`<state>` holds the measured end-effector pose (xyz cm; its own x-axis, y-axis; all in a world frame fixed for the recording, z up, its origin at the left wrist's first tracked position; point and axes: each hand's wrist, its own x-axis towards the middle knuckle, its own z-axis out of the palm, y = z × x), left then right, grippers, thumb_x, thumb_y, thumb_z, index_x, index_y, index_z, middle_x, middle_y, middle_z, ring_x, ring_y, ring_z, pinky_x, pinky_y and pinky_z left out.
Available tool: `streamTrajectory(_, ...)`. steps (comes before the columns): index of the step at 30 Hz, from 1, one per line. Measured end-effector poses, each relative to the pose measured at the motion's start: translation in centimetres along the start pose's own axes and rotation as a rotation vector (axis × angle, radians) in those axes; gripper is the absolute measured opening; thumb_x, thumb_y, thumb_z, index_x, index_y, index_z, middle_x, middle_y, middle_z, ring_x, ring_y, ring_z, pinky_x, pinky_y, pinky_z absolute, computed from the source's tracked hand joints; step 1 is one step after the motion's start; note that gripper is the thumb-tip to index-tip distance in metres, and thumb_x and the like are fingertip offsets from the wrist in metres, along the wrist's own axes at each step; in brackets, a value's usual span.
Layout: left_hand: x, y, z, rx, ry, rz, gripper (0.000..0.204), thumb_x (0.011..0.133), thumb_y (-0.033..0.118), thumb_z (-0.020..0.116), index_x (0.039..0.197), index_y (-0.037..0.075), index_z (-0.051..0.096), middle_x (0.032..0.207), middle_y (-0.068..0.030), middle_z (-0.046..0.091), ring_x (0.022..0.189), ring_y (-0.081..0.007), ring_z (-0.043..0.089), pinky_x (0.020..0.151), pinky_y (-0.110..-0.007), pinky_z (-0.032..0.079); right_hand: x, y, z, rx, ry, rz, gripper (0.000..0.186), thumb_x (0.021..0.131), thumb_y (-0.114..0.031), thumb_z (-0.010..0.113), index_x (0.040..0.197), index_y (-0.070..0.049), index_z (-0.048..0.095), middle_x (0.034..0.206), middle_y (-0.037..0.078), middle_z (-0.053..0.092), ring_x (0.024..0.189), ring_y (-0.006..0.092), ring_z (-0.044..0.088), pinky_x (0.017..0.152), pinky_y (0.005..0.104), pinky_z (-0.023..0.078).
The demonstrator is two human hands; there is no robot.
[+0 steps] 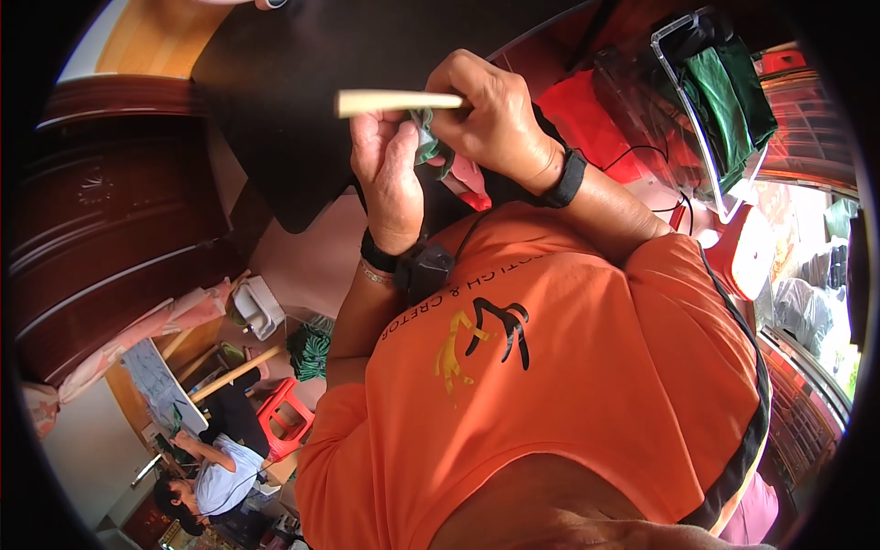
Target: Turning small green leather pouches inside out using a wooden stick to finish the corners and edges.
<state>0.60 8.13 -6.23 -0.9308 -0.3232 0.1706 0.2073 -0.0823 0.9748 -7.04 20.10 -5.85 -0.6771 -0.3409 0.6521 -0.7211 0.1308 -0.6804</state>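
Observation:
My right hand is closed around one end of a pale, tapered wooden-looking stick, whose wider end points left above my left hand. My left hand, just below the stick, has its thumb and fingers pressed on a small piece of green fabric. The fabric is crumpled and hangs between the two hands, beneath the stick. My right fingers hide part of the stick and fabric, so I cannot tell whether the two are joined.
Beyond my hands is a black tabletop. A clear plastic bin with green fabric stands at the right, beside a red bag and a cable. A red stool and a seated co-worker are at lower left.

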Motion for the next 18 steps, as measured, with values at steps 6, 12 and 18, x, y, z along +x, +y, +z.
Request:
streamTrajectory(6,1.1,-0.3,-0.9,-0.096,-0.069,-0.124,0.03,0.085,0.012,0.04,0.109,-0.002,0.051,0.093,-0.0056,0.056,0.078,-0.0122,0.057,0.062,-0.025,0.05,0.2,1.1,0.4,0.034,-0.015,-0.099,0.019,0.069,-0.008,0.07,0.083,-0.004,0.057,0.073,0.007,0.058,0.062,0.0219,0.062,0.055,0.0296,0.05)
streamTrajectory(12,1.9,1.7,-1.9,-0.23,0.04,-0.084,0.032,0.081,0.012,0.039,0.107,-0.002,0.051,0.094,-0.0091,0.059,0.078,-0.0158,0.06,0.063,-0.029,0.052,0.9,0.7,-2.5,0.27,-0.167,0.166,0.042,0.082,-0.037,0.066,0.106,-0.003,0.057,0.077,0.011,0.061,0.06,0.021,0.061,0.056,0.0298,0.049)
streamTrajectory(18,2.5,2.4,-2.8,-0.158,0.06,0.029,0.037,0.081,0.01,0.037,0.112,-0.004,0.049,0.1,-0.0131,0.059,0.084,-0.0214,0.06,0.067,-0.031,0.052,-0.4,0.7,-2.8,0.064,-0.234,0.051,0.027,0.087,-0.03,0.06,0.095,-0.005,0.063,0.067,0.009,0.062,0.058,0.0237,0.062,0.052,0.0317,0.048)
